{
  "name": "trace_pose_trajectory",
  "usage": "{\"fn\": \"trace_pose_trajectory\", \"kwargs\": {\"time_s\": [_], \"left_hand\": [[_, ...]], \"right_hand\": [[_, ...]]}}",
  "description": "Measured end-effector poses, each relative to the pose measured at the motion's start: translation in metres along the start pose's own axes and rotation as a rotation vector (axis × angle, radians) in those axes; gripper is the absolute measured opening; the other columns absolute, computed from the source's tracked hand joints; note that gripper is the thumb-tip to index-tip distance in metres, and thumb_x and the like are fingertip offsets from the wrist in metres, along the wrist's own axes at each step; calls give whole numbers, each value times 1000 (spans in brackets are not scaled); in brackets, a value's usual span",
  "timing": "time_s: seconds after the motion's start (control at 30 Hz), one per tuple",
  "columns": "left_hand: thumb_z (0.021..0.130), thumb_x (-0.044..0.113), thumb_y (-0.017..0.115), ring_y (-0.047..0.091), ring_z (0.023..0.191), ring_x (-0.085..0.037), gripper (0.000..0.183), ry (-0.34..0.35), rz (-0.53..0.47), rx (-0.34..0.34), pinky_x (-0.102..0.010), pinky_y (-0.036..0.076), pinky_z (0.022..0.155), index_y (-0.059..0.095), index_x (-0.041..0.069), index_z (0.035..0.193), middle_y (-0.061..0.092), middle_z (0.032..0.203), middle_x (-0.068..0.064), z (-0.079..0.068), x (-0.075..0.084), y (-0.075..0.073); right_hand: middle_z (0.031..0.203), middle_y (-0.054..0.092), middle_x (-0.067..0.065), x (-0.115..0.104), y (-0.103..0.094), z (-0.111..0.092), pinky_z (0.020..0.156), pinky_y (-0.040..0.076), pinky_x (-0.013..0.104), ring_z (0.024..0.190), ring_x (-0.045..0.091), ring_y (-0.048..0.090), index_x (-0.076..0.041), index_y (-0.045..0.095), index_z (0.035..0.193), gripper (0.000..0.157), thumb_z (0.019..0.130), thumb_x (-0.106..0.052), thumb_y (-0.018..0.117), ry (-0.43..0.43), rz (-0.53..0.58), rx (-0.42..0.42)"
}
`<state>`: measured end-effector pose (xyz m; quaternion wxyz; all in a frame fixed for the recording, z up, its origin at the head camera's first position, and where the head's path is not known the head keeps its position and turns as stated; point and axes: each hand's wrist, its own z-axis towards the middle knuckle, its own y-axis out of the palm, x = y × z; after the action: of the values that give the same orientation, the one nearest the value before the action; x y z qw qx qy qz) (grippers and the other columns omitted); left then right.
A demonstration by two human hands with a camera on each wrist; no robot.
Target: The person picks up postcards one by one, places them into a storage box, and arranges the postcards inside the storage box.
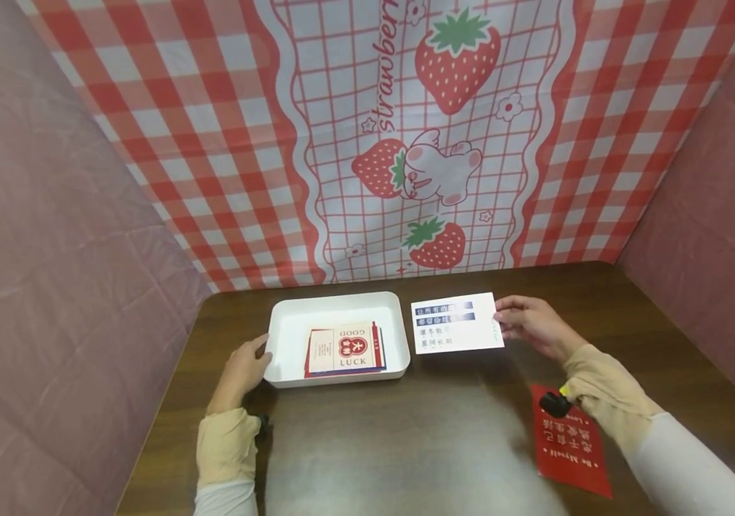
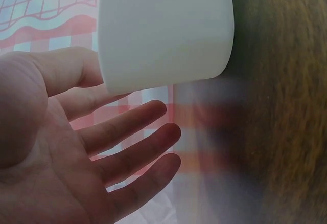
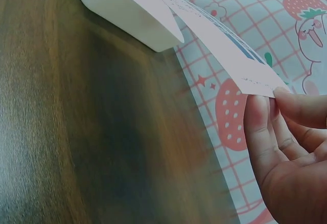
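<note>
A white tray (image 1: pixel 335 309) stands on the table with several cards (image 1: pixel 344 349) stacked in it, the top one reading GOOD LUCK. My left hand (image 1: pixel 245 369) is at the tray's left side, thumb and index finger at its rim (image 2: pixel 102 35) and the other fingers spread loosely. To the right of the tray, my right hand (image 1: pixel 535 326) pinches a white card (image 1: pixel 458 340) by its right edge. This card has blue bands and printed characters, and it bows slightly in the right wrist view, with the fingertips (image 3: pixel 258 109) at its near end.
A red card (image 1: pixel 567 448) lies on the table (image 1: pixel 393 444) beneath my right forearm. Behind the table hangs a red-and-white checked cloth (image 1: pixel 226 107) with strawberries. Pink cloth walls (image 1: pixel 51 287) close off both sides.
</note>
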<state>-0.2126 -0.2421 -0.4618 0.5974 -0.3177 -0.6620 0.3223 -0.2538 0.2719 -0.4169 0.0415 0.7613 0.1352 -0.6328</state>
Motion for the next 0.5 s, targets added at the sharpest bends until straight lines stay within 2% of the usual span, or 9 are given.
{"fn": "trace_pose_trajectory", "kwargs": {"time_s": [0.17,0.5], "left_hand": [[96,16,50,41,134,-48,50,2,9,0,-59,33,111,45,-1,142,46,142,-31,1,1,0],[95,15,49,40,135,-48,51,-3,-8,0,-59,32,112,45,-2,143,45,143,-31,2,-2,1]], "right_hand": [[78,66,-5,-1,5,1,68,58,28,70,9,64,-12,60,96,7,94,-6,58,2,23,-2],[80,65,-5,-5,12,3,69,58,28,72,9,64,-9,58,101,5,95,-9,58,10,15,6]]}}
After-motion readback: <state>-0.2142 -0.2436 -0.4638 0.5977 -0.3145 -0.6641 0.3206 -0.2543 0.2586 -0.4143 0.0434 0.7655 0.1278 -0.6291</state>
